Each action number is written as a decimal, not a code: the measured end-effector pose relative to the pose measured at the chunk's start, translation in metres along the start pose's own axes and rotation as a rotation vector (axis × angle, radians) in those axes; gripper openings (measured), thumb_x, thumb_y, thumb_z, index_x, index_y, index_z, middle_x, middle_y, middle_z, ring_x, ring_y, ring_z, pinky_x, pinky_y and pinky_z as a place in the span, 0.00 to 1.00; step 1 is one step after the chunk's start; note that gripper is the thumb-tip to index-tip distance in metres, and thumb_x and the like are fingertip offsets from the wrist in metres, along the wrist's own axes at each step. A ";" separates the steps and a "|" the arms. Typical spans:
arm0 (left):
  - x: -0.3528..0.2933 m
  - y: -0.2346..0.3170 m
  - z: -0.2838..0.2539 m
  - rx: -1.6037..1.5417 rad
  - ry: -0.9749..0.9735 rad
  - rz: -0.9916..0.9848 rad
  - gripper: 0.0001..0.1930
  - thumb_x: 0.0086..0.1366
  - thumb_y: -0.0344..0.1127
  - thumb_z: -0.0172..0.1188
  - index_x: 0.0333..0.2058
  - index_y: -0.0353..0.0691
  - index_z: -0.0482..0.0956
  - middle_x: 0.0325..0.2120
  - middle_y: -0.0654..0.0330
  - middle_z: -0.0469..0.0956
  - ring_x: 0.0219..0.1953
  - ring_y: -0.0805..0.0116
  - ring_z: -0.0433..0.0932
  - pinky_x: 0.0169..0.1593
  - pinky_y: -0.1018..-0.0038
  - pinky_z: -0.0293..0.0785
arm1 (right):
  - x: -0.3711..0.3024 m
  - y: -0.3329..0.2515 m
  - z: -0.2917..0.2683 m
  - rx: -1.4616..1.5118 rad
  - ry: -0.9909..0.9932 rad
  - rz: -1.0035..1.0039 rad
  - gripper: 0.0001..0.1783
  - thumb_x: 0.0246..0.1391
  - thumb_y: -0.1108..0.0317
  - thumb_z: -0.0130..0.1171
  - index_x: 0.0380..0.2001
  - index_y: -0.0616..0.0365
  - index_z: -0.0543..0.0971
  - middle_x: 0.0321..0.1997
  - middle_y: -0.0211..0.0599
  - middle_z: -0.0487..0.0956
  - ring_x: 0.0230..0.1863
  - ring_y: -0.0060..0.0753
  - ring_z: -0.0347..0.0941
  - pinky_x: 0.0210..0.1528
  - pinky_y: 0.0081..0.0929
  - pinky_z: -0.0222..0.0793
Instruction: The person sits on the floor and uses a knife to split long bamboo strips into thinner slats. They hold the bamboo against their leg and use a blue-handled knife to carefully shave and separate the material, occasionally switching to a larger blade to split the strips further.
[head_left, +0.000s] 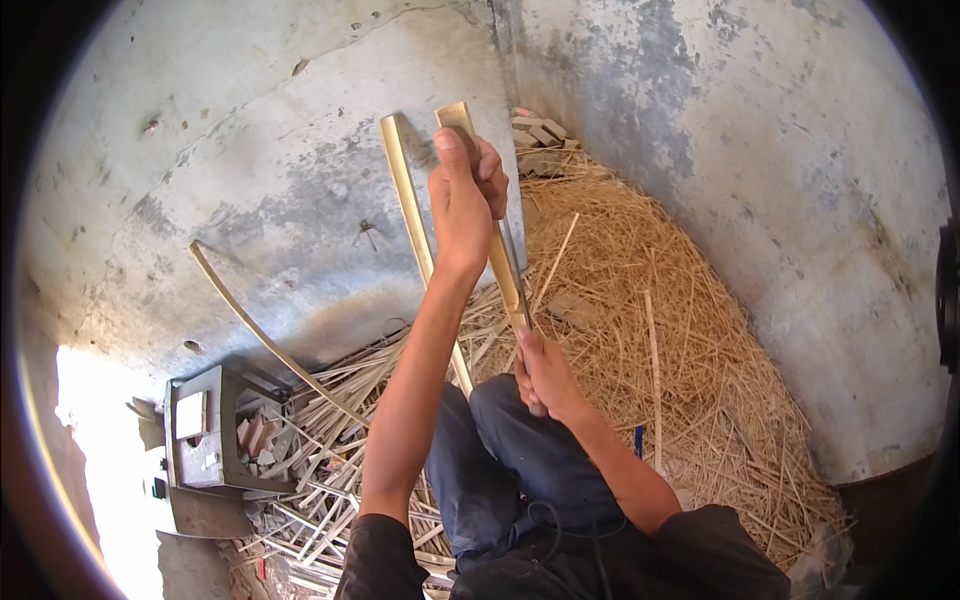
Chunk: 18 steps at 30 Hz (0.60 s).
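In front of me my left hand (466, 205) is closed round the upper part of a split bamboo piece (504, 272), its pale hollow side showing. Below it, over my right knee, my right hand (546, 374) grips the handle of what looks like a knife (514, 258). The thin dark blade runs up along the bamboo's right edge, apparently touching it. Where the bamboo's lower end rests is hidden by my right hand. Just left of my left hand, a second long bamboo strip (409, 192) leans upright, its lower end by my knees.
Thin bamboo strips (335, 420) lie piled left of my legs. A heap of shavings (640, 260) fills the corner on the right, with short blocks (540, 135) behind. A bent strip (245, 310) leans on the wall (290, 130). A grey box-like stand (205, 435) holds scraps.
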<state>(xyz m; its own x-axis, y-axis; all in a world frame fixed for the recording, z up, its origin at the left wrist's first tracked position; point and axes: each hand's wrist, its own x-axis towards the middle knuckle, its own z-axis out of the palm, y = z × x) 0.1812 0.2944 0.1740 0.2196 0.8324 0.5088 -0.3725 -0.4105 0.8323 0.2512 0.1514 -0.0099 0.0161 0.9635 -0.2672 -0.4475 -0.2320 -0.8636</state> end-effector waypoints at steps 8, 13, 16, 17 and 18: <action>0.000 0.002 0.002 -0.018 -0.045 -0.042 0.35 0.76 0.74 0.32 0.27 0.48 0.57 0.19 0.72 0.52 0.20 0.80 0.48 0.23 0.75 0.45 | 0.014 0.152 -0.122 0.429 0.239 0.466 0.26 0.71 0.37 0.52 0.35 0.49 0.65 0.14 0.21 0.57 0.09 0.19 0.50 0.14 0.25 0.53; 0.005 -0.002 0.017 0.034 -0.027 -0.019 0.35 0.76 0.75 0.32 0.27 0.47 0.58 0.19 0.73 0.52 0.20 0.80 0.49 0.23 0.76 0.45 | -0.008 0.085 -0.078 0.335 0.068 0.228 0.28 0.71 0.34 0.48 0.35 0.49 0.66 0.14 0.22 0.58 0.09 0.19 0.51 0.13 0.24 0.53; 0.005 -0.004 0.024 0.043 -0.042 -0.018 0.35 0.76 0.75 0.32 0.28 0.47 0.58 0.19 0.73 0.53 0.20 0.80 0.50 0.23 0.76 0.46 | -0.014 0.034 -0.044 0.364 -0.080 0.149 0.29 0.73 0.33 0.44 0.35 0.50 0.66 0.13 0.23 0.59 0.08 0.19 0.52 0.12 0.24 0.53; 0.005 -0.004 0.024 0.044 -0.035 -0.015 0.35 0.76 0.75 0.32 0.28 0.47 0.59 0.19 0.72 0.53 0.20 0.80 0.50 0.23 0.76 0.46 | -0.016 0.020 -0.031 0.322 -0.093 0.099 0.30 0.73 0.33 0.43 0.35 0.50 0.67 0.13 0.24 0.60 0.08 0.19 0.53 0.12 0.24 0.53; 0.004 -0.003 0.024 0.048 -0.027 -0.011 0.35 0.76 0.75 0.32 0.28 0.47 0.59 0.19 0.72 0.53 0.20 0.80 0.50 0.23 0.76 0.46 | -0.018 0.007 -0.020 0.280 -0.109 0.048 0.30 0.73 0.33 0.42 0.35 0.50 0.67 0.13 0.24 0.60 0.08 0.19 0.53 0.12 0.24 0.54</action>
<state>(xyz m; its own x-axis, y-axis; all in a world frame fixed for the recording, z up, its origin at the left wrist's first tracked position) 0.2051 0.2903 0.1786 0.2482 0.8268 0.5047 -0.3268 -0.4190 0.8471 0.2655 0.1297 -0.0197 -0.1004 0.9644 -0.2448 -0.6747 -0.2468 -0.6956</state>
